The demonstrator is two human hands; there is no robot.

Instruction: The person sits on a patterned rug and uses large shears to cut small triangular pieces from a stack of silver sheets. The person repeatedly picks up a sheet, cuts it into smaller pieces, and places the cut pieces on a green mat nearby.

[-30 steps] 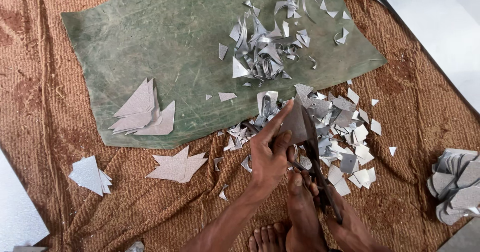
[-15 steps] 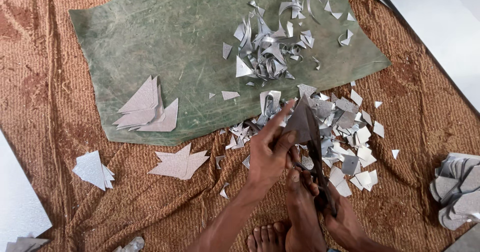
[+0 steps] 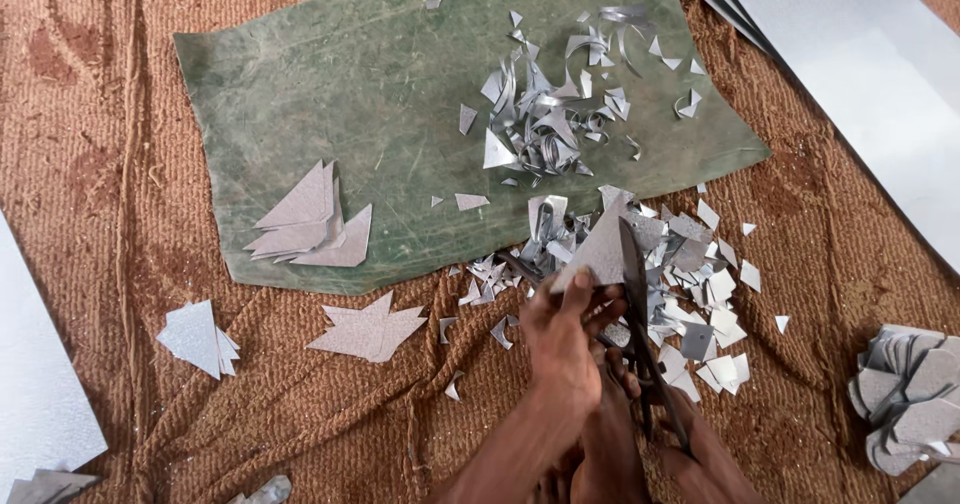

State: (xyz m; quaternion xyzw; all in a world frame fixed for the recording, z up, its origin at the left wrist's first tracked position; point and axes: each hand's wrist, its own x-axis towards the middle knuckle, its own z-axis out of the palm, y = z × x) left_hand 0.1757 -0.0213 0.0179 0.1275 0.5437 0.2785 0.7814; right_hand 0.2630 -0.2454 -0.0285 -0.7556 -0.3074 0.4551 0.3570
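A grey triangular sheet-metal piece (image 3: pixel 601 251) is held tilted, point up, just below the green mat (image 3: pixel 330 94), with dark shears (image 3: pixel 640 314) set against its right edge.

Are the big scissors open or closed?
Open: the shears' dark blades spread apart, with the grey metal triangle between them.

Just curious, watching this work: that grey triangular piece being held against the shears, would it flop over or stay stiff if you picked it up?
Probably stiff: the triangular piece stands straight out from the left hand without sagging. Likely light, since a few fingertips carry it. Its points and cut edges look sharp, like the curled metallic offcuts, so it may nick fingers.
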